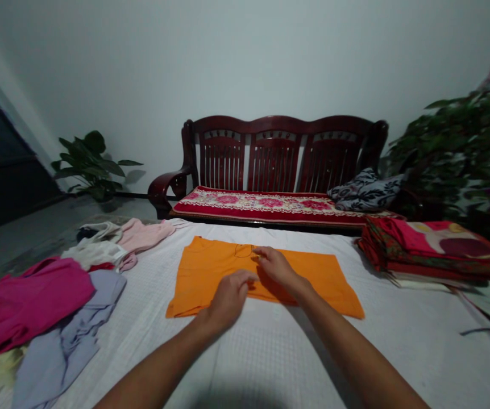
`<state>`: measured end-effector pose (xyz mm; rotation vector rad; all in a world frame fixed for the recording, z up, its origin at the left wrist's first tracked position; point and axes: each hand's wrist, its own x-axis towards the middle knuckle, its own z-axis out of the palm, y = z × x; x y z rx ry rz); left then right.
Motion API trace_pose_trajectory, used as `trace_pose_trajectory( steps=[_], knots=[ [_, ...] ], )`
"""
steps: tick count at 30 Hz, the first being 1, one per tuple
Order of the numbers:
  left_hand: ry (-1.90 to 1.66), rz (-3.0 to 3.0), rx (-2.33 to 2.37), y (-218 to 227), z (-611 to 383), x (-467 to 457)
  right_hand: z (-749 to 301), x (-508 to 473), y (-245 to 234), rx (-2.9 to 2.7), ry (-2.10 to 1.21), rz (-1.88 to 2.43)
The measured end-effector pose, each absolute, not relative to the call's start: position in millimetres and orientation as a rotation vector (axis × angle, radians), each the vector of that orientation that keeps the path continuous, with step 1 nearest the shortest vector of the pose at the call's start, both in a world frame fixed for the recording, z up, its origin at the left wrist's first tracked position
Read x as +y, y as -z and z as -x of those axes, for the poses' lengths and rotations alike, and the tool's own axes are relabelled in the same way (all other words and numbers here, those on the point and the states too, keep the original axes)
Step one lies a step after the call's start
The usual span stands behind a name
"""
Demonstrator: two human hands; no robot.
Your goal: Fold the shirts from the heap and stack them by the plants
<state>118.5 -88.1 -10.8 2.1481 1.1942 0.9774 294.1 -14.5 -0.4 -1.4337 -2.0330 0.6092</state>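
An orange garment (211, 272) lies spread flat on the white bed sheet (270, 352), its neckline toward the far side. My left hand (228, 295) rests on its near middle, fingers curled and pinching the fabric. My right hand (277, 265) lies just beyond it near the neckline, fingers bent and pressed together on the cloth. Both forearms reach in from the near edge.
A pile of loose clothes lies at the left: a magenta piece (32, 301), a lavender piece (66, 341), a pink top (142, 234). Folded red patterned blankets (424, 247) sit at the right. A dark wooden bench (274, 170) and potted plants (453, 147) stand behind.
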Motion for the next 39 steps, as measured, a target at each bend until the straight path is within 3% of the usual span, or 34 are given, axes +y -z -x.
trace_pose_trajectory(
  steps=[3, 8, 14, 19, 23, 27, 37, 39],
  knots=[
    [-0.772, -2.132, 1.417, 5.2, -88.6, -59.4, -301.8, -56.1, 4.9, -2.201, -0.53, 1.298],
    [-0.312, -2.403, 1.331, 21.7, -53.9, -37.3, -308.8, -107.0, 17.2, -2.497, -0.465, 1.324],
    [-0.085, -2.553, 1.586, 29.3, -14.2, -11.9, -315.7, -128.4, 27.2, -2.628, -0.407, 1.381],
    [-0.209, -2.522, 1.876, 19.2, -5.0, 6.3, -314.5, -131.4, 30.0, -2.611, -0.337, 1.395],
    [-0.424, -2.591, 1.515, 23.0, -25.5, -6.2, -314.2, -130.1, 35.3, -2.588, -0.315, 1.366],
    [-0.317, -2.617, 1.242, 32.1, -44.8, -14.8, -314.8, -130.0, 35.7, -2.577, -0.309, 1.342],
    [-0.229, -2.533, 1.776, 21.8, -61.6, 29.5, -312.7, -134.4, 29.4, -2.577, -0.317, 1.377],
    [-0.289, -2.574, 1.705, 23.4, -77.8, 27.9, -312.7, -134.6, 27.5, -2.581, -0.315, 1.385]
  ],
)
